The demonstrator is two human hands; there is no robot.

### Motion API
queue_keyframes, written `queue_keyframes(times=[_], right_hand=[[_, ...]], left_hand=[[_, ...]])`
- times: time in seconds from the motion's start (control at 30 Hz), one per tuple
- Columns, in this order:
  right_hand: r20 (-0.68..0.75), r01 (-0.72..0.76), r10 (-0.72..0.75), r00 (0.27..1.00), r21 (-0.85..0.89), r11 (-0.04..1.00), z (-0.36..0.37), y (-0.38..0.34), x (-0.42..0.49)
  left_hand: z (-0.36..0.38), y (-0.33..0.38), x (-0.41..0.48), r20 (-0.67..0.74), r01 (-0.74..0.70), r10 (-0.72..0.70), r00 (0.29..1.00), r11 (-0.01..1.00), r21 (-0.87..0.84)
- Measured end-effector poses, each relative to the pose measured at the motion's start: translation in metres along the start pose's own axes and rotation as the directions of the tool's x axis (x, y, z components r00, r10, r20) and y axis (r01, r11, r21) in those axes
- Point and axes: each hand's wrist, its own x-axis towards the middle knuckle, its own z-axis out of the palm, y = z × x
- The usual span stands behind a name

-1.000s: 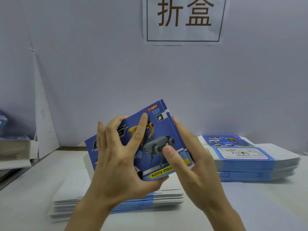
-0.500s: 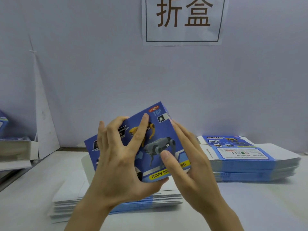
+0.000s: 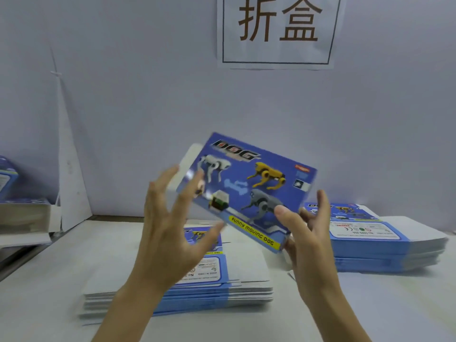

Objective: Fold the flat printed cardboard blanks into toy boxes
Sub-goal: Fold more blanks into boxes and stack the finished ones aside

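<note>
So the box (image 3: 249,191) is up in the air, dead centre of the view, tilted so its right end dips toward 4 o'clock. It's blue, with robot dogs printed on the front and a white flap sticking out at its 10 o'clock corner.

The right hand (image 3: 306,233) does the holding, down at the box's 4 o'clock corner. The thumb (image 3: 283,212) is pressed on the printed front and the fingers (image 3: 323,203) come up behind the right edge, so it's a pinch.

The left hand (image 3: 170,230) is at the box's 8 o'clock with all its fingers (image 3: 167,178) straight and fanned wide. It's blurry. The fingertips overlap the box's left end, but I can't tell if they actually touch it.

At 6 o'clock under the box there's a stack of flat blanks (image 3: 222,290) on the table (image 3: 370,307). A second stack (image 3: 382,245) sits off at 3 o'clock. The sign (image 3: 278,30) is on the wall at 12.
</note>
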Motion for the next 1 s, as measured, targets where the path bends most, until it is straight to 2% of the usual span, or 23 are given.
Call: queue_keyframes(times=[0.03, 0.07, 0.1, 0.13, 0.2, 0.23, 0.27, 0.33, 0.4, 0.5, 0.57, 0.63, 0.7, 0.8, 0.87, 1.0], right_hand=[[-0.029, -0.012, 0.014, 0.999, 0.052, 0.999, 0.0, 0.002, 0.001], [-0.037, -0.018, 0.021, 0.999, 0.087, 0.996, 0.0, 0.004, 0.001], [-0.019, -0.025, 0.027, 0.999, 0.112, 0.993, 0.0, 0.005, 0.001], [0.023, -0.039, 0.036, 0.999, 0.133, 0.99, 0.0, 0.005, 0.001], [0.13, -0.075, 0.058, 0.99, 0.133, 0.988, -0.001, 0.007, 0.002], [0.16, -0.08, 0.062, 0.985, 0.109, 0.991, -0.002, 0.008, 0.002], [0.171, -0.073, 0.059, 0.984, 0.075, 0.995, -0.003, 0.01, 0.002], [0.175, -0.062, 0.061, 0.983, -0.001, 0.998, -0.005, 0.012, 0.003], [0.164, -0.05, 0.066, 0.984, -0.098, 0.994, -0.007, 0.011, 0.004], [0.104, 0.026, -0.002, 0.995, -0.236, 0.971, -0.015, 0.009, 0.008], [0.14, 0.064, -0.028, 0.99, -0.259, 0.964, -0.019, 0.006, 0.008], [0.211, 0.075, -0.016, 0.977, -0.276, 0.958, -0.019, 0.003, 0.007], [0.225, 0.059, 0.01, 0.974, -0.3, 0.952, -0.017, 0.002, 0.006], [0.182, 0.026, 0.026, 0.983, -0.277, 0.961, -0.018, 0.001, 0.007], [0.136, 0.009, 0.029, 0.99, -0.268, 0.963, -0.02, 0.0, 0.01], [0.068, -0.091, 0.109, 0.992, -0.223, 0.97, -0.024, 0.005, 0.015]], left_hand=[[0.002, 0.001, -0.001, -0.012, 0.167, -0.168, 0.986, 0.983, -0.082], [0.003, 0.001, -0.001, 0.02, 0.348, -0.352, 0.936, 0.915, -0.203], [0.004, 0.0, 0.0, 0.106, 0.516, -0.513, 0.852, 0.787, -0.337], [0.003, -0.002, 0.001, 0.23, 0.636, -0.609, 0.759, 0.618, -0.463], [0.003, -0.008, 0.002, 0.449, 0.727, -0.629, 0.635, 0.289, -0.623], [0.004, -0.01, 0.003, 0.485, 0.721, -0.622, 0.615, 0.193, -0.666], [0.004, -0.009, 0.004, 0.462, 0.688, -0.632, 0.622, 0.16, -0.708], [0.005, -0.009, 0.006, 0.344, 0.593, -0.659, 0.669, 0.193, -0.782], [0.004, -0.008, 0.007, 0.255, 0.516, -0.629, 0.734, 0.272, -0.813], [0.0, -0.006, 0.002, 0.191, 0.424, -0.45, 0.872, 0.5, -0.755], [-0.001, -0.005, -0.003, 0.251, 0.369, -0.27, 0.929, 0.657, -0.657], [0.002, -0.005, -0.006, 0.363, 0.36, -0.172, 0.916, 0.754, -0.55], [0.005, -0.003, -0.009, 0.439, 0.402, -0.174, 0.882, 0.763, -0.506], [0.005, 0.007, -0.004, 0.474, 0.519, -0.269, 0.838, 0.661, -0.542], [0.006, 0.008, -0.002, 0.457, 0.541, -0.306, 0.835, 0.608, -0.581], [0.003, 0.009, 0.0, 0.472, 0.549, -0.297, 0.83, 0.586, -0.596]])
